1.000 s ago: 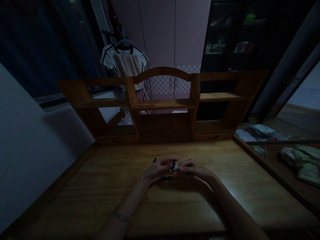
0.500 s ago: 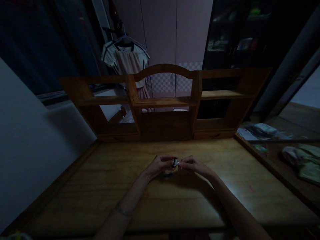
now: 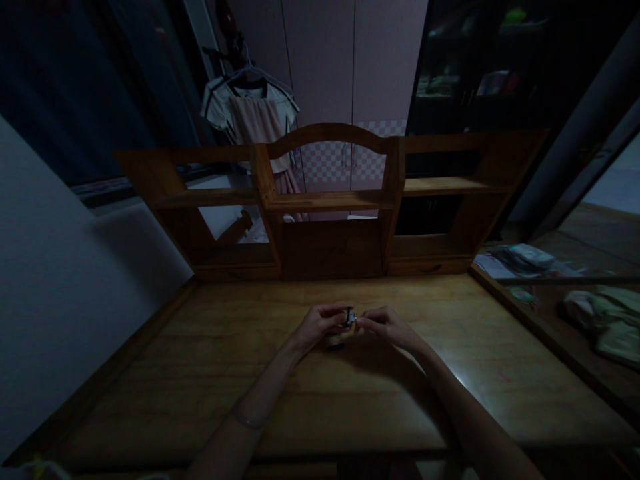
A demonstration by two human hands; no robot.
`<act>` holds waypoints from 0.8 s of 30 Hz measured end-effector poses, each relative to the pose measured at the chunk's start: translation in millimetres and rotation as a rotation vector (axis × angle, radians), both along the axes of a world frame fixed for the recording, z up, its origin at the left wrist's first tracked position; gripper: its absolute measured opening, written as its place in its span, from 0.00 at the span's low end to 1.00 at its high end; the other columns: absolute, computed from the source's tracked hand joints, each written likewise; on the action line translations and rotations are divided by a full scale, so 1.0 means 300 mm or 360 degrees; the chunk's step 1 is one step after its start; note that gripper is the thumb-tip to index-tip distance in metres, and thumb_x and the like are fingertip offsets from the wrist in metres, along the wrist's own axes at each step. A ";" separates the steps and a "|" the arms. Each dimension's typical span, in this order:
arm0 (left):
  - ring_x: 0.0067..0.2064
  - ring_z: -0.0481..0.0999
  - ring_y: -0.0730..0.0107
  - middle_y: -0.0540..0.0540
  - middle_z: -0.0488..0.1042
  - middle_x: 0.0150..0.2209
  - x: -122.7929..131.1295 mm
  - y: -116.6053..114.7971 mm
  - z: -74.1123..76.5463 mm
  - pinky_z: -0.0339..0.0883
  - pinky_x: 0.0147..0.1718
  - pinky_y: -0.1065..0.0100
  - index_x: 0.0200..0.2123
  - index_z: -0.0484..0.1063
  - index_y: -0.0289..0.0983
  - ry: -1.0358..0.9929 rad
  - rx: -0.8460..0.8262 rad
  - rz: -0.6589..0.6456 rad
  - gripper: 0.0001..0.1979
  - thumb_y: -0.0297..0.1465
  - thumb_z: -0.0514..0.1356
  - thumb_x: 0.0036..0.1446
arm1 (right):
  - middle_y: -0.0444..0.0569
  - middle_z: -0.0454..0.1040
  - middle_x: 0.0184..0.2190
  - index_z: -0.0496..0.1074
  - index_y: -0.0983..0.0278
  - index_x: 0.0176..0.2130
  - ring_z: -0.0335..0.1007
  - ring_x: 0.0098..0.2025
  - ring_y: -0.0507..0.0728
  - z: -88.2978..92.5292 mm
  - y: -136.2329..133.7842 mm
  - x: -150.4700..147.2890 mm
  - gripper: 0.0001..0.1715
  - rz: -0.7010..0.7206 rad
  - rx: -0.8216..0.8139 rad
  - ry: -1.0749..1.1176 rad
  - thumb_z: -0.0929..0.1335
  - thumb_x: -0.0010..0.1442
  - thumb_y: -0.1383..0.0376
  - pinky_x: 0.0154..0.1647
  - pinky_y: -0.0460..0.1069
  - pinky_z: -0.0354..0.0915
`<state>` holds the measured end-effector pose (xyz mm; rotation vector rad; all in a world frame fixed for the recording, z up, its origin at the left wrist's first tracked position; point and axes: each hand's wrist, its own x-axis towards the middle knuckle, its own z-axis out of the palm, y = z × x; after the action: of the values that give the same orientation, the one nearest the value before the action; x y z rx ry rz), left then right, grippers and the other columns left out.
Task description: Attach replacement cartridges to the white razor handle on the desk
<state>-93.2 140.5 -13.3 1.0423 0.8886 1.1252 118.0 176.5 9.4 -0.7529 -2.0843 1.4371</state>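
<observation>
A small black and silvery object (image 3: 351, 319) is held above the desk between my two hands; it is too small and dim for me to name its kind. My left hand (image 3: 320, 325) is closed on its left side, thumb and fingers pinching the dark part. From the right, the thumb and fingertips of my right hand (image 3: 383, 325) pinch its shiny end. Just below the left fingers a small dark piece (image 3: 335, 346) lies on the wooden desk (image 3: 240, 347), partly in shadow.
A wooden shelf unit (image 3: 330, 200) with small drawers stands along the desk's far edge. To the right, a lower surface holds papers in plastic (image 3: 525, 257) and folded cloth (image 3: 610, 320). A white wall (image 3: 55, 267) borders the left side. Clothes (image 3: 260, 113) hang beyond the shelves.
Both hands keep their pinch on the small object, with the right fingertips shifted slightly. The whole view has moved a little.
</observation>
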 end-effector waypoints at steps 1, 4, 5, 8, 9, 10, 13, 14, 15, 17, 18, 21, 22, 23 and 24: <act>0.37 0.77 0.66 0.41 0.79 0.39 0.001 0.000 0.000 0.71 0.38 0.66 0.46 0.75 0.34 0.0001 0.0006 0.0008 0.23 0.36 0.69 0.46 | 0.41 0.60 0.19 0.76 0.69 0.33 0.54 0.22 0.48 0.000 -0.001 -0.001 0.27 0.0001 -0.0001 0.0003 0.64 0.60 0.48 0.22 0.44 0.49; 0.38 0.78 0.64 0.40 0.79 0.38 0.000 -0.002 0.003 0.71 0.39 0.64 0.48 0.74 0.34 0.0023 0.0013 -0.0012 0.24 0.37 0.68 0.47 | 0.41 0.60 0.20 0.74 0.69 0.30 0.54 0.22 0.48 0.008 -0.003 0.002 0.27 0.0019 -0.0003 -0.0014 0.64 0.60 0.48 0.22 0.44 0.49; 0.38 0.78 0.63 0.40 0.79 0.39 -0.001 -0.003 0.003 0.71 0.40 0.64 0.48 0.74 0.34 0.0031 0.0008 -0.0032 0.24 0.37 0.68 0.47 | 0.41 0.60 0.19 0.73 0.69 0.28 0.54 0.22 0.48 0.012 -0.004 0.004 0.27 0.0036 -0.0002 -0.0035 0.64 0.60 0.48 0.22 0.44 0.49; 0.38 0.78 0.62 0.39 0.79 0.39 -0.005 -0.003 -0.003 0.71 0.39 0.63 0.47 0.74 0.33 0.0052 -0.0012 -0.0097 0.25 0.38 0.69 0.46 | 0.41 0.61 0.19 0.71 0.69 0.26 0.53 0.21 0.48 0.025 -0.006 0.012 0.28 0.0114 -0.0006 -0.0115 0.64 0.59 0.48 0.22 0.44 0.49; 0.38 0.78 0.62 0.39 0.79 0.39 -0.006 -0.002 -0.006 0.71 0.39 0.63 0.47 0.75 0.33 0.0055 -0.0016 -0.0105 0.26 0.38 0.69 0.45 | 0.41 0.61 0.18 0.71 0.69 0.26 0.53 0.21 0.48 0.028 -0.006 0.014 0.28 0.0130 -0.0011 -0.0133 0.64 0.60 0.48 0.22 0.44 0.49; 0.38 0.78 0.62 0.38 0.79 0.40 -0.007 -0.001 -0.009 0.71 0.39 0.63 0.47 0.75 0.33 0.0059 -0.0019 -0.0103 0.26 0.38 0.69 0.45 | 0.41 0.61 0.18 0.71 0.69 0.26 0.53 0.21 0.48 0.031 -0.006 0.014 0.28 0.0132 -0.0011 -0.0145 0.64 0.60 0.48 0.22 0.44 0.49; 0.39 0.78 0.62 0.38 0.79 0.40 -0.006 0.000 -0.012 0.71 0.41 0.63 0.47 0.74 0.32 0.0067 -0.0027 -0.0055 0.26 0.39 0.69 0.45 | 0.42 0.60 0.18 0.70 0.69 0.25 0.53 0.21 0.48 0.034 -0.006 0.012 0.28 0.0086 0.0013 -0.0143 0.63 0.60 0.48 0.22 0.44 0.49; 0.39 0.78 0.63 0.38 0.79 0.40 -0.006 0.000 -0.010 0.71 0.41 0.63 0.48 0.74 0.32 0.0070 -0.0029 -0.0040 0.26 0.39 0.68 0.46 | 0.41 0.60 0.18 0.70 0.69 0.25 0.53 0.21 0.48 0.033 -0.005 0.010 0.28 0.0070 0.0025 -0.0138 0.63 0.60 0.48 0.22 0.44 0.49; 0.39 0.78 0.63 0.38 0.79 0.40 -0.005 -0.001 -0.008 0.71 0.41 0.63 0.48 0.74 0.32 0.0074 -0.0031 -0.0031 0.26 0.38 0.68 0.46 | 0.41 0.60 0.19 0.71 0.69 0.26 0.53 0.21 0.48 0.031 -0.004 0.008 0.28 0.0057 0.0038 -0.0128 0.63 0.60 0.48 0.22 0.44 0.49; 0.39 0.77 0.63 0.38 0.78 0.41 -0.002 -0.002 0.000 0.71 0.42 0.63 0.49 0.73 0.32 0.0082 -0.0026 -0.0027 0.26 0.38 0.68 0.47 | 0.41 0.61 0.19 0.72 0.69 0.28 0.54 0.22 0.48 0.024 -0.001 0.005 0.27 0.0042 0.0054 -0.0107 0.63 0.60 0.48 0.22 0.44 0.49; 0.39 0.77 0.63 0.39 0.78 0.41 0.000 -0.003 0.004 0.71 0.42 0.63 0.49 0.73 0.33 0.0087 -0.0018 -0.0030 0.26 0.38 0.68 0.47 | 0.41 0.61 0.19 0.72 0.69 0.28 0.54 0.22 0.48 0.020 0.001 0.005 0.27 0.0036 0.0058 -0.0099 0.63 0.60 0.48 0.22 0.44 0.49; 0.39 0.77 0.63 0.39 0.78 0.42 0.008 -0.005 0.013 0.71 0.42 0.62 0.49 0.73 0.33 0.0098 0.0021 -0.0014 0.25 0.39 0.67 0.49 | 0.42 0.63 0.20 0.72 0.68 0.27 0.56 0.22 0.49 0.011 0.006 0.004 0.28 0.0008 0.0072 -0.0100 0.63 0.59 0.47 0.23 0.44 0.51; 0.40 0.77 0.62 0.39 0.77 0.43 0.011 -0.005 0.014 0.71 0.42 0.62 0.48 0.74 0.33 0.0103 0.0037 0.0003 0.25 0.39 0.66 0.49 | 0.42 0.63 0.20 0.72 0.68 0.27 0.57 0.22 0.49 0.009 0.006 0.003 0.28 -0.0010 0.0082 -0.0114 0.63 0.59 0.46 0.23 0.44 0.52; 0.40 0.77 0.62 0.39 0.77 0.43 0.013 -0.005 0.015 0.71 0.42 0.62 0.48 0.74 0.33 0.0109 0.0051 0.0024 0.24 0.40 0.66 0.49 | 0.43 0.64 0.20 0.71 0.68 0.26 0.57 0.23 0.49 0.008 0.007 0.003 0.29 -0.0024 0.0090 -0.0133 0.63 0.59 0.46 0.23 0.44 0.52; 0.40 0.77 0.61 0.39 0.77 0.43 0.015 -0.005 0.015 0.71 0.42 0.61 0.47 0.75 0.33 0.0116 0.0064 0.0041 0.24 0.40 0.67 0.48 | 0.43 0.64 0.20 0.70 0.68 0.25 0.57 0.23 0.49 0.007 0.006 0.003 0.30 -0.0033 0.0088 -0.0150 0.62 0.59 0.45 0.24 0.44 0.52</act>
<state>-88.6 138.9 -8.7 1.1133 0.9428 1.1363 118.9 178.4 11.5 -0.8324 -2.1714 1.3509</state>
